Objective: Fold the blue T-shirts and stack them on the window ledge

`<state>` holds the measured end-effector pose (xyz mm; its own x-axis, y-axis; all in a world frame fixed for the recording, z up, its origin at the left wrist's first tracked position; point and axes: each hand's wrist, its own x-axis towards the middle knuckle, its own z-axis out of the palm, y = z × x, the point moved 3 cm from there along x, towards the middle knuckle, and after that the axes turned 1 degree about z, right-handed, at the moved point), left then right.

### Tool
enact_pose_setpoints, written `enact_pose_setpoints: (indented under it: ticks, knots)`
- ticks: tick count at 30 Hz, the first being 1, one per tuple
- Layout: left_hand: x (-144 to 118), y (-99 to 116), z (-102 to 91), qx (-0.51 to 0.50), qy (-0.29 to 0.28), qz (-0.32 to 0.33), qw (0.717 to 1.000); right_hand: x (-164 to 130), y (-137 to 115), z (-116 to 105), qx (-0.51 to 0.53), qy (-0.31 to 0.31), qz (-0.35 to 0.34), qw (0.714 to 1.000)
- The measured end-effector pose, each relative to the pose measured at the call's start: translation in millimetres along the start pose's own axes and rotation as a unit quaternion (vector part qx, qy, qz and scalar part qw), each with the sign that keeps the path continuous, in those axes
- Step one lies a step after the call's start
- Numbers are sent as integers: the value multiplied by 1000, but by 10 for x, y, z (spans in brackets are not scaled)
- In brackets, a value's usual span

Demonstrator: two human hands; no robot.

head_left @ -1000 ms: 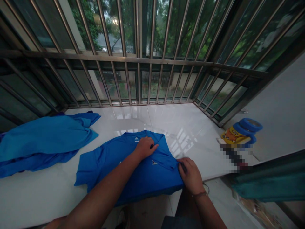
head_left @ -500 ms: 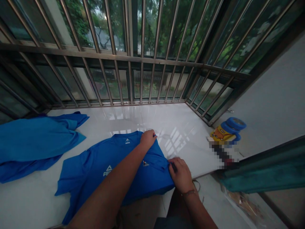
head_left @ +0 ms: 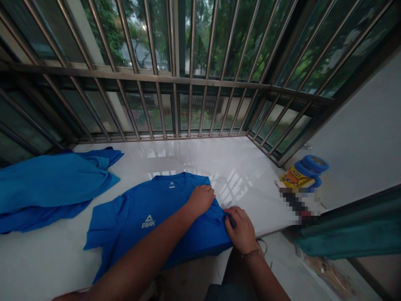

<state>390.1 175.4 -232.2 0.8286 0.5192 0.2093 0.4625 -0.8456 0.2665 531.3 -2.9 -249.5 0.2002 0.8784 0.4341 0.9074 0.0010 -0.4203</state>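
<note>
A blue T-shirt (head_left: pixel 131 213) with a white PEAK logo lies front up on the white tiled ledge, its neckline toward the window. My left hand (head_left: pixel 202 198) is on its right shoulder, below the shoulder corner, with fingers curled over the cloth near the edge. The forearm crosses the shirt's front and hides part of it. At the end of the right sleeve, my right hand (head_left: pixel 240 229) pinches the cloth between thumb and fingers. The shirt's lower part drops toward the ledge's near edge.
More blue clothing (head_left: pixel 56 179) lies on the ledge at the left. Metal window bars (head_left: pixel 188 81) run along the back. A blue and yellow jar (head_left: pixel 302 173) stands by the right wall, near a pixelated patch. A green curtain (head_left: pixel 351 234) hangs at the lower right.
My left hand has left the shoulder corner and slid down toward the sleeve. My right hand keeps its hold at the sleeve end. The view has shifted slightly to the left.
</note>
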Motion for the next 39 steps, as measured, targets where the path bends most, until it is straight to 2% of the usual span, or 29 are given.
enact_pose_setpoints:
  ticks: [5,10,18,21,23,25,27,30,32,34,39]
  knots:
    - [-179,-57,-30,-52,45,-33,997,-21,26,-35,29,-34,-45,998]
    - [-202,-57,-107,-51,22,-54,997,18,10,-55,10,-64,-45,997]
    - [-145,-67,-172,-33,8,-91,995,28,-264,-200,-63,-130,-174,974]
    - [-59,20,-193,-20,-5,-113,993,-12,-323,-236,-55,-168,-192,965]
    - [-36,148,-203,-15,-8,-111,994,-29,-306,-247,-50,-156,-179,970]
    - [-82,310,-203,-14,-7,-98,995,-32,-243,-248,-56,-116,-143,981]
    - [-202,462,-191,-17,-3,-75,997,-24,-154,-230,-71,-83,-94,990]
    - [-463,602,-153,-41,-4,-6,999,-9,-30,-175,-84,-83,-40,992]
    - [-634,618,-127,-54,-21,45,997,-4,32,-144,-83,-93,-21,992]
    - [-763,583,-114,-48,-43,69,995,-6,83,-126,-80,-94,-5,992]
    - [-871,507,-178,-19,-46,61,997,22,131,-128,-65,-61,28,996]
